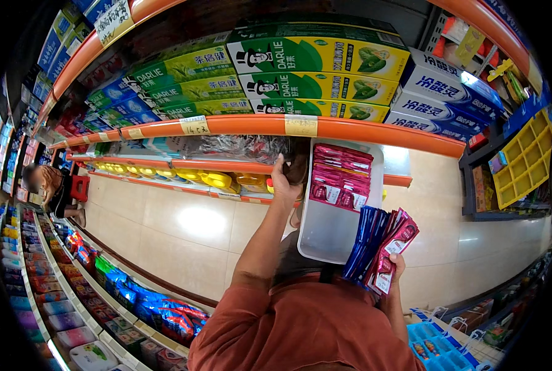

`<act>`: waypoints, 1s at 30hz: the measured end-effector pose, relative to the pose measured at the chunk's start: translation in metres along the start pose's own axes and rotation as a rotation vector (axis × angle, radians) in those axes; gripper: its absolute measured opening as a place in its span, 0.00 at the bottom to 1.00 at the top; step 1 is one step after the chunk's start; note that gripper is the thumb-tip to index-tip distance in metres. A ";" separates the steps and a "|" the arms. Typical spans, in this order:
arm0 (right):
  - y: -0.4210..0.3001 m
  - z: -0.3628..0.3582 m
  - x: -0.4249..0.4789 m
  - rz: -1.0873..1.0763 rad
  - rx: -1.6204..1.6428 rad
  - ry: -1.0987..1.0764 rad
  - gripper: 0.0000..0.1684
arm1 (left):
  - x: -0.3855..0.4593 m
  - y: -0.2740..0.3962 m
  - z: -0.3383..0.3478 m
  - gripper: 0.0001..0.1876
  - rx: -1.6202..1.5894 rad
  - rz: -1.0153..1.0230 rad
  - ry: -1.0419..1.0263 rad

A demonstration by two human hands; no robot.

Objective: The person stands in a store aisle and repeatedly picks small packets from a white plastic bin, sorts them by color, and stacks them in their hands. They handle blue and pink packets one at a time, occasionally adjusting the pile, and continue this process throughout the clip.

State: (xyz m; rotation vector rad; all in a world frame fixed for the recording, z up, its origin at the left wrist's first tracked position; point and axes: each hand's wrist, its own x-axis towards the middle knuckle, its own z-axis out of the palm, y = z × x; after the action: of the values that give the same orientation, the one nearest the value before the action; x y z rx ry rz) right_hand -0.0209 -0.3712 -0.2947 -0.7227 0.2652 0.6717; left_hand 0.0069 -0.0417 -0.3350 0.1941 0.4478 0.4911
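My right hand [396, 266] grips a fanned bundle of flat sachets, with blue sachets [366, 243] on the left and pink sachets [399, 236] on the right. The bundle overlaps the lower right corner of a translucent white plastic bin [327, 234]. Rows of pink sachets [341, 174] stand packed in the bin's upper part; its bare bottom shows below them. To the bin's left, my left hand [285, 178] reaches up at the orange shelf edge, beside clear plastic-wrapped goods [252, 146]. Its fingers are partly in shadow, so whether they hold anything is unclear.
Darlie toothpaste boxes [322, 58] stand stacked above the orange shelf rail [373, 132]. Yellow bottles [220, 181] line the lowest shelf. A person [51, 185] is low in the aisle at far left, by a red stool [79, 188]. A yellow compartment tray [521, 162] hangs at right.
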 end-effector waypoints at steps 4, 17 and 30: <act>0.001 -0.003 0.001 0.020 -0.013 -0.005 0.23 | -0.004 0.017 -0.012 0.15 0.028 -0.181 -0.084; -0.002 0.014 -0.005 0.155 -0.027 0.031 0.24 | -0.107 0.064 0.003 0.35 0.079 -0.192 -0.338; 0.008 0.006 -0.003 0.042 0.116 -0.031 0.26 | -0.118 -0.025 0.028 0.13 2.118 0.175 -0.593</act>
State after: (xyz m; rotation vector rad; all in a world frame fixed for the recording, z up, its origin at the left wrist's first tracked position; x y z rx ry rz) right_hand -0.0284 -0.3647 -0.2929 -0.5968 0.2894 0.7005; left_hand -0.0629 -0.1233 -0.2741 2.3568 0.1864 -0.0916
